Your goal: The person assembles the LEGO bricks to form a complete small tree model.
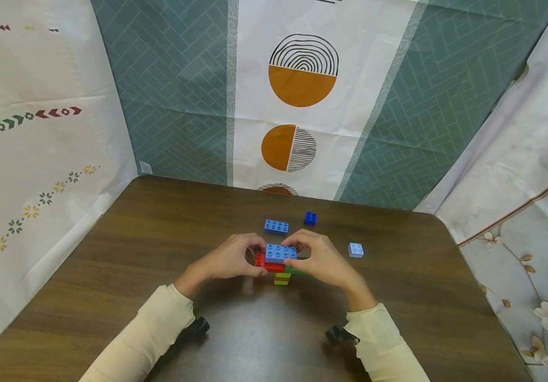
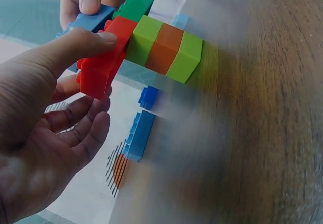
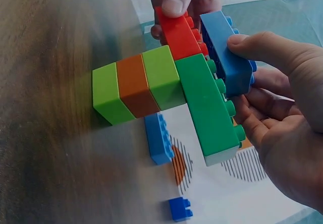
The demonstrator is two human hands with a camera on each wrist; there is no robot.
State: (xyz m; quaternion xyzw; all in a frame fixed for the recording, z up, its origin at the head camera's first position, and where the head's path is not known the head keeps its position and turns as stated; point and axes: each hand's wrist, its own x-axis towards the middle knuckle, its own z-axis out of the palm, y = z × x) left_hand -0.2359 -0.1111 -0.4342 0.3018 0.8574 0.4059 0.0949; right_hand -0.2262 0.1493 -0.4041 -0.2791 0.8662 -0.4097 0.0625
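A column of two lime bricks [image 3: 164,77] with an orange brick [image 3: 137,85] between them stands on the table. On its top sit a red brick [image 2: 108,60] and a green brick [image 3: 207,108], side by side and jutting out opposite ways. My left hand [image 1: 233,257] pinches the red brick at its outer end, thumb on the near side. Between thumb and fingers, my right hand [image 1: 323,260] holds a blue brick [image 1: 278,253] just over the studs of the red and green ones. The right wrist view shows a narrow gap beneath that blue brick.
Behind the hands on the brown table [image 1: 111,276] lie a long blue brick [image 1: 276,226] and a small dark blue brick [image 1: 310,218]. To the right is a small pale blue brick [image 1: 356,250]. Patterned cloths [image 1: 178,95] hang along the table's far and side edges.
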